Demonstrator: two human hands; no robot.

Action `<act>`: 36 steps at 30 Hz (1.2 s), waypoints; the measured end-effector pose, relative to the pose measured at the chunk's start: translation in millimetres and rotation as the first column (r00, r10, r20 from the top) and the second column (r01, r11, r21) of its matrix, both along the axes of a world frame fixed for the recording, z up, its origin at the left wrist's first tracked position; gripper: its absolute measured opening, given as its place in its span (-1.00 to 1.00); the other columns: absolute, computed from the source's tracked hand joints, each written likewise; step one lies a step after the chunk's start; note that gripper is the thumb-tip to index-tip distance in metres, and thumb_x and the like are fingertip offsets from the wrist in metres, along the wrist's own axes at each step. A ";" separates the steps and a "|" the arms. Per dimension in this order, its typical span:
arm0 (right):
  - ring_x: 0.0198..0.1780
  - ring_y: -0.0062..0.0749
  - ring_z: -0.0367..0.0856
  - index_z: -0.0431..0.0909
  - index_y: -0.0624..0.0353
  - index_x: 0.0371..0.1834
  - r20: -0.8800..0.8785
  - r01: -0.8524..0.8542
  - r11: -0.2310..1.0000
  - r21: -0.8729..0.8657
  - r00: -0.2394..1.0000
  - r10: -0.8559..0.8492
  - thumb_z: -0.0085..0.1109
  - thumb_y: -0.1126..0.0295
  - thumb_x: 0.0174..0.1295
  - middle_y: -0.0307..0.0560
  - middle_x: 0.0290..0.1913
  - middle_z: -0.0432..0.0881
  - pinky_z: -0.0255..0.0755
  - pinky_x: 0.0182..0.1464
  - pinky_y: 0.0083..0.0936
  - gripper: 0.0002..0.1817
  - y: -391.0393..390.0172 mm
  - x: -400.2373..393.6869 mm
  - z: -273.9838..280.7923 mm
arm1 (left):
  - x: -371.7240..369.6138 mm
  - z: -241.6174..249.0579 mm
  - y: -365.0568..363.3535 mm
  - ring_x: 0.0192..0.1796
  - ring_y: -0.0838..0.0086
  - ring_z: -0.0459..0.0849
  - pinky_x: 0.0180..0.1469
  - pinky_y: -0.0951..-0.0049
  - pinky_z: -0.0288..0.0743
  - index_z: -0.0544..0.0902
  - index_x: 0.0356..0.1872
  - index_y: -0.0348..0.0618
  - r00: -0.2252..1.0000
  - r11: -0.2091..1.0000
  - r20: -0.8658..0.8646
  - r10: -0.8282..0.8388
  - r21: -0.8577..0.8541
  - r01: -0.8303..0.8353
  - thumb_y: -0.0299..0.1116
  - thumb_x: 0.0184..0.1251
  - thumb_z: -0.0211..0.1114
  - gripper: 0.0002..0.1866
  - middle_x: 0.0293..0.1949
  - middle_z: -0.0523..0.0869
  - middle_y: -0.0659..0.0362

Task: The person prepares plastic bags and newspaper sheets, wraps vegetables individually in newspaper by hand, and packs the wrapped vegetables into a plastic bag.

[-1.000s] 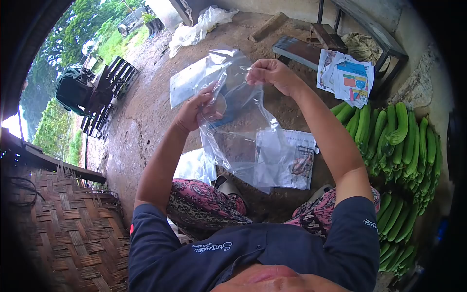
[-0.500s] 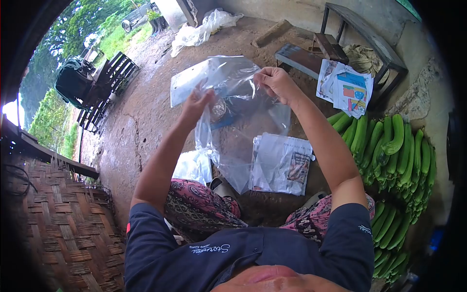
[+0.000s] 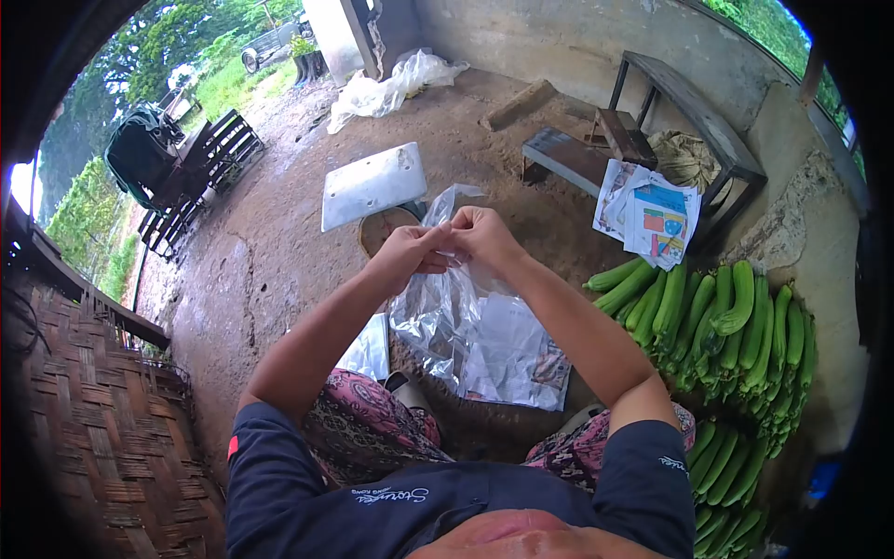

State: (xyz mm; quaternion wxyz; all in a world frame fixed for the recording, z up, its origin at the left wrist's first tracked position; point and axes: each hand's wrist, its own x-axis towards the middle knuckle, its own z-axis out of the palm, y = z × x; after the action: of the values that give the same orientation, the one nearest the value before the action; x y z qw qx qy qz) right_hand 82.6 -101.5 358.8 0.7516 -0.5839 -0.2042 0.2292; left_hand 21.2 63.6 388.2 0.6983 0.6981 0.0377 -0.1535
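My left hand (image 3: 407, 253) and my right hand (image 3: 481, 236) meet in front of me, both pinching the top edge of a clear plastic bag (image 3: 438, 317). The bag hangs down crumpled between my forearms, above my patterned trousers (image 3: 372, 419). A sheet of printed paper (image 3: 517, 359) lies on the ground just behind the bag. A white rectangular board (image 3: 372, 184) lies farther out, partly over a round brown thing (image 3: 384, 226).
Rows of green bananas (image 3: 736, 340) are piled on my right. Papers (image 3: 649, 212) lie by low wooden benches (image 3: 568, 154). Loose plastic sheeting (image 3: 391, 84) sits far off. A woven bamboo wall (image 3: 102, 419) stands at my left; a black crate (image 3: 200, 168) is outside.
My hands have come together at the bag's top edge. The bag, spread wide before, now hangs gathered and narrow. The view has tilted, bringing the bananas closer to centre.
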 end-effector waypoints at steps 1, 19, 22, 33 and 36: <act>-0.50 -0.64 0.54 0.53 0.17 -0.48 0.106 0.058 0.995 -0.081 0.993 -0.049 0.41 0.31 0.12 -0.22 -0.51 0.62 0.43 -0.48 -0.60 -0.76 1.6 -0.6 -1.5 | -1.0 -1.9 0.2 -0.27 0.51 0.76 -0.18 0.53 0.63 0.66 -0.10 -0.23 1.000 1.000 -0.006 0.007 -0.014 -0.007 0.01 0.46 0.11 -0.55 -0.25 0.76 0.16; -0.60 -0.67 0.52 0.41 0.11 -0.55 0.152 0.377 0.898 -0.225 0.924 -0.350 0.29 0.37 0.19 -0.24 -0.59 0.53 0.35 -0.62 -0.69 -0.74 -66.3 74.4 -57.9 | 28.3 10.1 59.4 -0.43 0.40 0.62 -0.28 0.35 0.59 0.51 -0.35 -0.24 0.891 0.686 -0.091 0.444 -0.606 -0.403 -0.35 0.48 0.02 -0.78 -0.45 0.62 0.13; -0.50 -0.40 0.60 0.45 0.17 -0.49 0.263 0.553 0.725 -0.411 0.833 -0.487 0.38 0.36 0.01 -0.13 -0.51 0.56 0.48 -0.47 -0.44 -0.75 -98.4 99.2 -82.1 | 21.7 20.2 54.7 -0.55 0.49 0.54 -0.44 0.47 0.51 0.51 -0.35 -0.20 0.847 0.687 -0.057 0.528 -0.557 -0.466 -0.30 0.49 0.06 -0.78 -0.53 0.56 0.22; -0.11 -0.18 0.65 0.53 0.18 -0.04 0.931 0.600 0.755 -0.264 0.364 0.036 0.24 0.26 0.18 0.01 -0.14 0.66 0.51 -0.08 -0.27 -0.66 -17.8 12.3 24.9 | 4.4 14.2 -14.7 -0.57 0.61 0.41 -0.52 0.55 0.30 0.56 -0.29 -0.18 0.949 0.983 0.317 0.004 0.175 -0.063 -0.16 0.32 0.30 -0.73 -0.58 0.50 0.30; -0.35 -0.33 0.68 0.55 0.23 -0.15 0.633 0.390 0.878 -0.279 0.762 -0.137 0.16 0.38 0.24 -0.06 -0.39 0.68 0.54 -0.28 -0.40 -0.81 -22.0 23.1 24.2 | 2.1 8.4 -3.5 -0.47 0.39 0.59 -0.36 0.37 0.47 0.59 -0.19 -0.22 0.831 0.691 0.521 -0.194 0.674 -0.262 -0.16 -0.10 0.56 -0.51 -0.52 0.62 0.11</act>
State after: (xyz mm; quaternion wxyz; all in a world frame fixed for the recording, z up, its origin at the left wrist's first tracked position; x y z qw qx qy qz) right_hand 105.7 -123.4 383.0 0.5404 -0.7878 -0.2929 -0.0399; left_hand 23.3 60.1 396.6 0.3491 0.9271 -0.0958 0.0969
